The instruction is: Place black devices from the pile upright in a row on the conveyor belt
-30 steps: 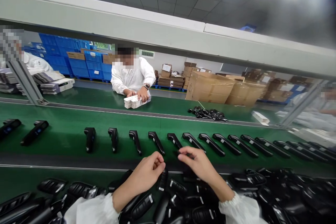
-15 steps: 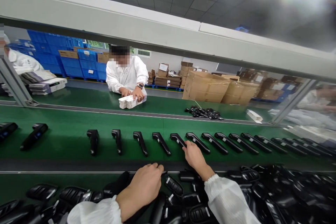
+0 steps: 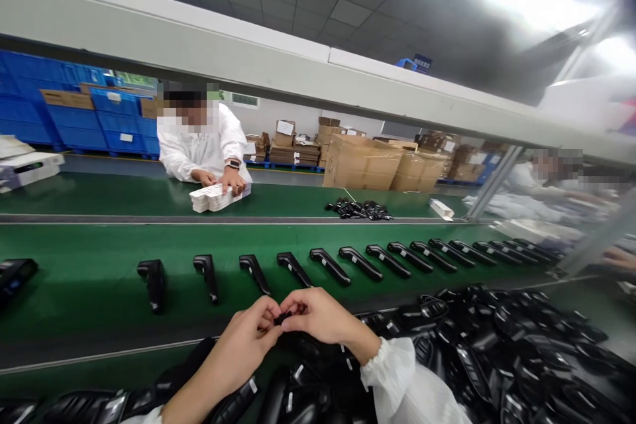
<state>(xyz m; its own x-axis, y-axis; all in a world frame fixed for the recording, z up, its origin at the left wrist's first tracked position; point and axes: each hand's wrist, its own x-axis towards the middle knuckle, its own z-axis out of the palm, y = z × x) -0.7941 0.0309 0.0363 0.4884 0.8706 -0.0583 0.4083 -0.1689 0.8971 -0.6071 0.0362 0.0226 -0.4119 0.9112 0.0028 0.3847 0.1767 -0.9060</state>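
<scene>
Two-handed grip [image 3: 246, 336] [image 3: 318, 315], black piece [image 3: 282, 318], glossy angled devices [image 3: 330, 266]

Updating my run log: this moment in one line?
left hand: holding small dark piece | right hand: same piece | beyond: black devices

The angled, handheld plastic devices [image 3: 330, 266] are glossy black, several marked with a small white rectangle, against a plain green worktop [image 3: 99, 238]. The heaped, curved plastic parts [image 3: 521, 344] are black too, some ribbed in parallel stripes, some bearing white labels. The small held piece [image 3: 281, 318] is black. The loose fabric sleeve [image 3: 402, 384] is white, the stacked plastic crates [image 3: 124, 120] blue, the large cardboard box [image 3: 362, 162] brown.
</scene>
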